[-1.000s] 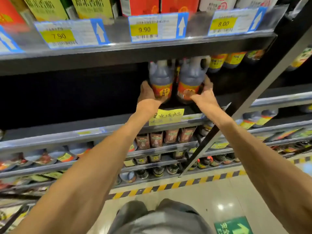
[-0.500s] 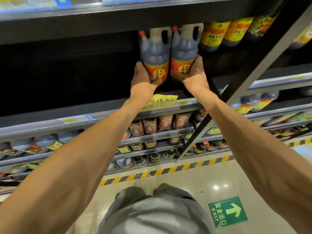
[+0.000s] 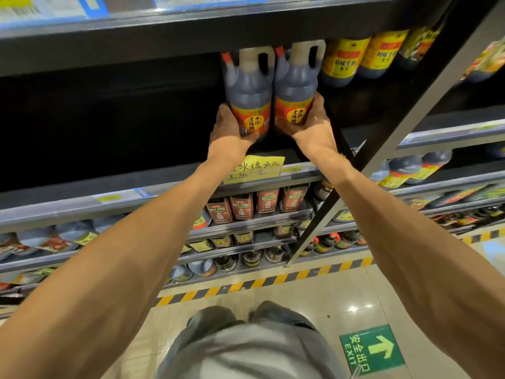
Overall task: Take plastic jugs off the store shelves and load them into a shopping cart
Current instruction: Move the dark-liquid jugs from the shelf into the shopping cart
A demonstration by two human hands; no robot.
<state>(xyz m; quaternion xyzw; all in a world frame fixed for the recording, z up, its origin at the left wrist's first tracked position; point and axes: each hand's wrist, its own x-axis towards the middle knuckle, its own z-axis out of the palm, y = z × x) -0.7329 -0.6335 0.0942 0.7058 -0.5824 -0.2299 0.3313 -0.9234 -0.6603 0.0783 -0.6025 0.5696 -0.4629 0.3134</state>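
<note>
1. Both arms are stretched up to the shelf (image 3: 164, 184), each hand at the base of its own jug.
2. The left hand (image 3: 229, 132) cups the lower part of the left jug (image 3: 248, 97); its fingers are curled round the far side (mostly hidden behind the label), with the thumb lying along the near edge.
3. The right hand (image 3: 311, 124) grips the right jug (image 3: 295, 88) the same way, fingers wrapped up its right flank and the palm under the bottom corner.
4. The two jugs stand side by side, touching or nearly so, upright, with dark liquid inside, red caps at the upper left and moulded handles at the top, just under the shelf above.
5. Whether their bases rest on the shelf board or sit slightly off it I cannot tell; the hands cover that spot.
6. Each carries an orange-red label with a yellow circle and Chinese lettering.
7. Just to the right stand yellow-labelled bottles (image 3: 344, 61) of dark liquid.
8. A handwritten yellow note (image 3: 254, 168) hangs on the shelf edge below the hands.
9. Lower shelves hold brown cartons (image 3: 257, 203) and more bottles.
10. On the floor runs a yellow-and-black stripe (image 3: 246, 285), and a green exit sign (image 3: 371, 351) lies near the person's feet.
</note>
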